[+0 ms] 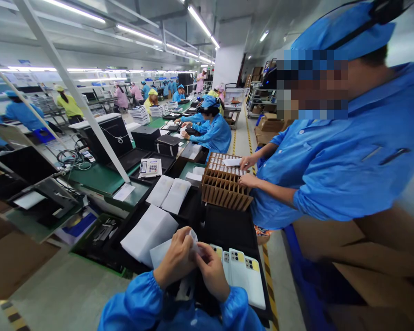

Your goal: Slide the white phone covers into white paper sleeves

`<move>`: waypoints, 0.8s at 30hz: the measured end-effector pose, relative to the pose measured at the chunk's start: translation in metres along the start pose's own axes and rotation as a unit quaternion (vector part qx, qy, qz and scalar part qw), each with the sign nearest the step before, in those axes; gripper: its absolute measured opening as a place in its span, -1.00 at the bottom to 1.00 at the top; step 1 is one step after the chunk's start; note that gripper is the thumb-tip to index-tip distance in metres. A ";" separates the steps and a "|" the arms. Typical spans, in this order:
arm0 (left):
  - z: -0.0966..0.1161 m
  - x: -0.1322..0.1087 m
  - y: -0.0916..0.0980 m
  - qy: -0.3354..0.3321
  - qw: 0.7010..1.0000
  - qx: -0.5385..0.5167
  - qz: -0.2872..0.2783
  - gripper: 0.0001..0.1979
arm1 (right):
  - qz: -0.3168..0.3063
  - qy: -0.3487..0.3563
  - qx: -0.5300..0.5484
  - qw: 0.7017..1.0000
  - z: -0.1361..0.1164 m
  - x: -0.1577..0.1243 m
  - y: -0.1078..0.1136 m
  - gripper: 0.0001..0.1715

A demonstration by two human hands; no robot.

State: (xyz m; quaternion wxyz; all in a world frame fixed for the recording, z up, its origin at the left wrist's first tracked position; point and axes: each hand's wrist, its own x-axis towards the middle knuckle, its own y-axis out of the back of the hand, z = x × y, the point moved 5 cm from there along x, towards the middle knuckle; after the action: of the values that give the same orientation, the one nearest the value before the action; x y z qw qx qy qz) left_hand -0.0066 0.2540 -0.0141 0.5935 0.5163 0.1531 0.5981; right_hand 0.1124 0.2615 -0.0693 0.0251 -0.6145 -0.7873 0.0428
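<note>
The left hand (pixel 175 257) and right hand (pixel 212 272) pinch a thin white sleeve (pixel 193 237) between their fingertips, its crumpled edge rising between them; white smartphones (pixel 237 272) lie just right of the right fingers.

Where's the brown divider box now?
In the head view, the brown divider box is just right of centre, beyond the wearer's right hand, with a co-worker's hand at its right edge and white stacks to its left.

Stacked sleeves (pixel 149 233) left of phones (pixel 254 286), divided carton (pixel 225 196) behind phones, calculator (pixel 150 168) beyond sleeves
</note>
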 end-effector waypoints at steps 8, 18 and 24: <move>-0.019 -0.040 0.063 0.099 0.988 0.036 0.115 -0.67 | 0.229 0.107 0.039 0.967 -0.059 0.099 0.077 -0.68; -0.096 -0.117 0.084 0.192 0.955 0.073 0.216 -0.82 | 0.109 0.103 -0.011 0.989 -0.060 0.296 -0.065 -0.69; -0.130 -0.126 0.095 0.197 0.960 0.062 0.190 -0.86 | 0.045 0.092 -0.149 0.984 -0.034 0.326 -0.118 -0.79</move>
State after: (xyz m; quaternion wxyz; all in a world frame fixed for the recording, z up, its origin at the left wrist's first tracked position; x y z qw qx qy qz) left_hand -0.1929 0.1768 -0.0484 0.3939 0.4438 0.2033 0.7788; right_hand -0.0777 0.5506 -0.0279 0.0041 -0.6479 -0.7505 -0.1304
